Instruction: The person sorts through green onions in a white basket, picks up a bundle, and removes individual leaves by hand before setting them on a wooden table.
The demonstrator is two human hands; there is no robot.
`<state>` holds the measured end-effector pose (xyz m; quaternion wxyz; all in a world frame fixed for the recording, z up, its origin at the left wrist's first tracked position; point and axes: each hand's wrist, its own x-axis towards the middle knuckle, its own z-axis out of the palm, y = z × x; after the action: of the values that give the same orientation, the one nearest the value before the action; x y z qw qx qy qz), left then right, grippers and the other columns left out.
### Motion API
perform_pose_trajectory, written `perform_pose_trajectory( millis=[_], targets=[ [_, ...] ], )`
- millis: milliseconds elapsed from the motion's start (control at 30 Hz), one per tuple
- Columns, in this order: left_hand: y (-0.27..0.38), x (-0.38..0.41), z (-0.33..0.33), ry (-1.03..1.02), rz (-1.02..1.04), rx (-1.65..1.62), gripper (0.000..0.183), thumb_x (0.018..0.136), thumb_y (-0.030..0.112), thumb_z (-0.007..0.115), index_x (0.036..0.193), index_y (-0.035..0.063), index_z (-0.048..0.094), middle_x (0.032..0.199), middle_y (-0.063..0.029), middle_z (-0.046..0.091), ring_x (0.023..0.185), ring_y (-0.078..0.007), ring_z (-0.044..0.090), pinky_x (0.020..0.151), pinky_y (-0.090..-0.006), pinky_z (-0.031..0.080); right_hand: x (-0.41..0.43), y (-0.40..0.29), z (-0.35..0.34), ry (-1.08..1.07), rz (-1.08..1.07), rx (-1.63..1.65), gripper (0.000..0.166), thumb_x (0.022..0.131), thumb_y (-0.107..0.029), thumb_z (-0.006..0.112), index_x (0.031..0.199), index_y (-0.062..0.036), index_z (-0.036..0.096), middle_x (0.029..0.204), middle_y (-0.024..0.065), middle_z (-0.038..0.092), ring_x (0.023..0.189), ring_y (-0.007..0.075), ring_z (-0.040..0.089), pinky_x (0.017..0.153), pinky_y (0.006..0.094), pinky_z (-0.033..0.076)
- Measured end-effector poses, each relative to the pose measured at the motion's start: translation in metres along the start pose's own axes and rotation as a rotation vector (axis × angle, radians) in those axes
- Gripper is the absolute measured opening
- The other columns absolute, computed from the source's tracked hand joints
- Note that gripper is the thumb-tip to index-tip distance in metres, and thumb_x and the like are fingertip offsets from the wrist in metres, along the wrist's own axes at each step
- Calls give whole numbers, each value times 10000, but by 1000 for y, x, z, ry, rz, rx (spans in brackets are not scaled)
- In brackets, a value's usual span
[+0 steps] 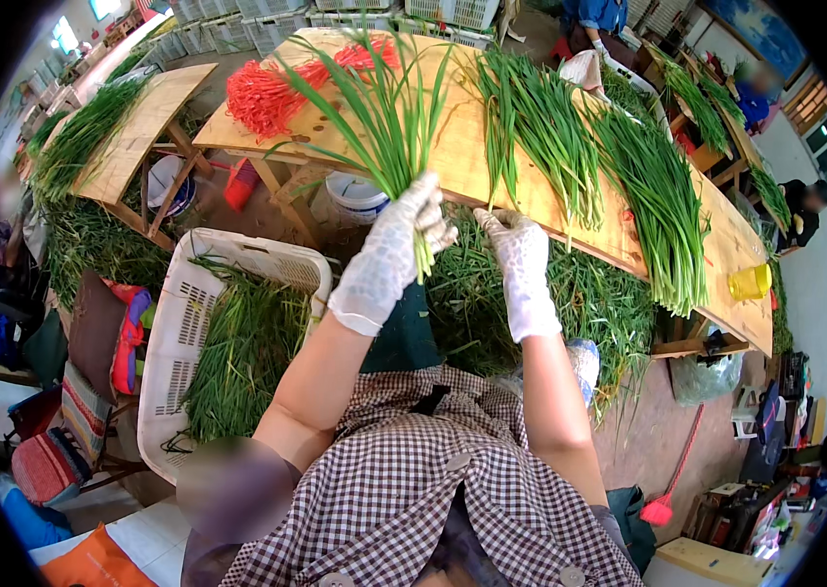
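Note:
My left hand (402, 246), in a thin white glove, grips a small bunch of garlic chives (395, 139). Its leaves fan up over the wooden table (457, 161), and pale cut ends poke out below my fist. At the table's near edge, my gloved right hand (519, 253) has thumb and forefinger pinched at the lower end of a thin chive stalk (491, 192). That stalk belongs to a small loose group on the tabletop. Beside it lie a larger pile of chives (549, 139) and, farther right, a thick pile (659, 205).
Red ties (266, 95) are heaped at the table's far left. A yellow cup (749, 282) stands near its right end. Left of me is a white crate (164, 411) holding greens. Loose leaves (472, 293) cover the floor below. Other people work at nearby tables.

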<state>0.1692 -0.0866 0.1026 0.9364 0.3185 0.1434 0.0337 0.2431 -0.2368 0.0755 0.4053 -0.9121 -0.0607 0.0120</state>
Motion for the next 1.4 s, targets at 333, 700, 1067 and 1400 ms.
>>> perform_pose_trajectory(
  millis=[333, 700, 1067, 1400],
  targets=[
    [-51, 20, -38, 36, -93, 21, 228, 918, 167, 567, 1098, 30, 592, 982, -77, 663, 490, -50, 434, 464, -177, 394, -69, 26, -13, -558, 173, 890, 248, 923, -167, 564, 1055, 29, 640, 809, 85, 667, 645, 152, 640, 628, 249, 541],
    [-65, 13, -34, 288, 98, 186, 218, 766, 30, 707, 978, 43, 654, 879, -59, 694, 650, -113, 624, 529, -234, 449, -70, 32, 6, -242, 207, 612, 164, 848, -94, 646, 945, 38, 653, 835, 114, 686, 637, 152, 646, 582, 222, 505],
    [-71, 9, -26, 101, 51, 237, 222, 806, 93, 694, 1018, 54, 640, 930, -74, 689, 526, -83, 515, 497, -219, 438, -75, 38, -18, -438, 235, 915, 257, 861, -163, 661, 1025, 36, 660, 880, 104, 690, 723, 152, 661, 668, 250, 542],
    [-77, 7, -29, 198, -28, 331, 254, 731, 84, 768, 971, 82, 688, 796, 5, 675, 449, -61, 462, 459, -211, 402, -74, 44, 6, -113, 117, 655, 240, 793, -124, 730, 973, 29, 683, 806, 62, 688, 646, 86, 592, 629, 205, 483]
  ],
)
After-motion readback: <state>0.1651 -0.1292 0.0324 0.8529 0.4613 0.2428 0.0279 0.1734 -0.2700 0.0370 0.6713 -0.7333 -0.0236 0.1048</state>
